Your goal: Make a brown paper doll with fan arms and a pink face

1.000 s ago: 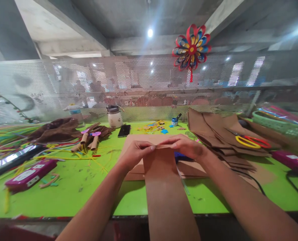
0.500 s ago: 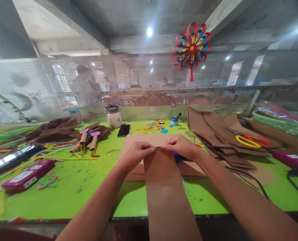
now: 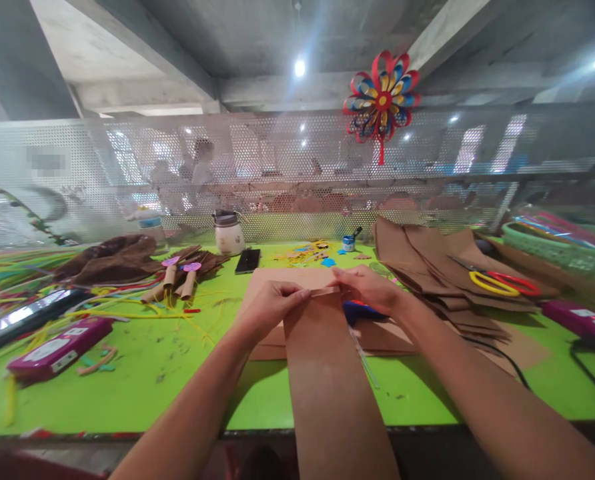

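A long brown paper strip [image 3: 327, 380] runs from the table's near edge up to my hands. My left hand [image 3: 270, 308] pinches its far end at the left corner, fingers closed on a narrow fold. At the right corner my right hand [image 3: 370, 289] pinches the same folded edge. Under the strip lie flat brown sheets [image 3: 277, 280] on the green table [image 3: 142, 373]. A blue object [image 3: 360, 311] shows just below my right hand.
A stack of brown sheets [image 3: 427, 267] with yellow and red scissors [image 3: 502, 283] lies right. A phone [image 3: 248, 261], white jar [image 3: 228, 235], rolled paper tubes [image 3: 177, 280], pink cases [image 3: 60, 349] and coloured sticks sit left. A perforated screen [image 3: 287, 173] closes the back.
My hands have stayed at the strip's far end; the fingers have shifted slightly along the folded edge and my right hand moved a little to the right.
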The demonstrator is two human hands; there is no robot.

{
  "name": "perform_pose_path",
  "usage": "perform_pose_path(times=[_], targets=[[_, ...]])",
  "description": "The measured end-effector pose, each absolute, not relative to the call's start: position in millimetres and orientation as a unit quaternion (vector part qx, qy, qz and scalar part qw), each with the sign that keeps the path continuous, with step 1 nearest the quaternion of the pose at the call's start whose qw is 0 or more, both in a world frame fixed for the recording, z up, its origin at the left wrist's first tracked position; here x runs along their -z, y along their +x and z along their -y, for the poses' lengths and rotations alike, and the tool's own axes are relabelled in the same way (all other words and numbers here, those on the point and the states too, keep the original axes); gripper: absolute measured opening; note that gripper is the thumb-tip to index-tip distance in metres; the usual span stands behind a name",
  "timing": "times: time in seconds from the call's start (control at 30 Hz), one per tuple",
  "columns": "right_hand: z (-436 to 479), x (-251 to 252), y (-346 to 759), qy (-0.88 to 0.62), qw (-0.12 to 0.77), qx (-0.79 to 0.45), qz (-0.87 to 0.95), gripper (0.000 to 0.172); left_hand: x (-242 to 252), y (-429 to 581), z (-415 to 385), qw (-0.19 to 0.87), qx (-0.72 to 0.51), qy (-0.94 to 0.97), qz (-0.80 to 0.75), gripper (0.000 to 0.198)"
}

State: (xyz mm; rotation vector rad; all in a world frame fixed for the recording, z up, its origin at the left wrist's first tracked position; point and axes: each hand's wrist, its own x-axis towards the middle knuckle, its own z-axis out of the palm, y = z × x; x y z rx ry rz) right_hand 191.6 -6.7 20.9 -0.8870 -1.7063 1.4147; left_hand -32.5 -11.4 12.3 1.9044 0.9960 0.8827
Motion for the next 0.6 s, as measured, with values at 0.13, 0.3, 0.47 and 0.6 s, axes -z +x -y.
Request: perform_pose_path(times=[0.13, 0.3, 0.47, 0.6], targets=[[4.5, -17.8, 189.9, -0.337, 0.369, -0.582, 0.642, 0.044, -11.5, -32.6, 10.6, 0.396, -0.355, 0.748, -0.398, 0.038], [6.8, -16.4, 188.9, -0.340, 0.328, -0.515, 0.715, 0.037, -10.7, -31.7, 10.0, 0.389, -0.359, 0.749, -0.398, 0.038], [6.2, -16.9, 189.7, -0.347, 0.340, -0.443, 0.753, 0.038, -12.1, -30.4, 12.2, 0.403, -0.364, 0.748, -0.382, 0.036], [5.2, -17.7, 189.9, -0.338, 0.337, -0.415, 0.775, 0.042, -14.2, -31.1, 13.0, 0.411, -0.353, 0.751, -0.378, 0.038]])
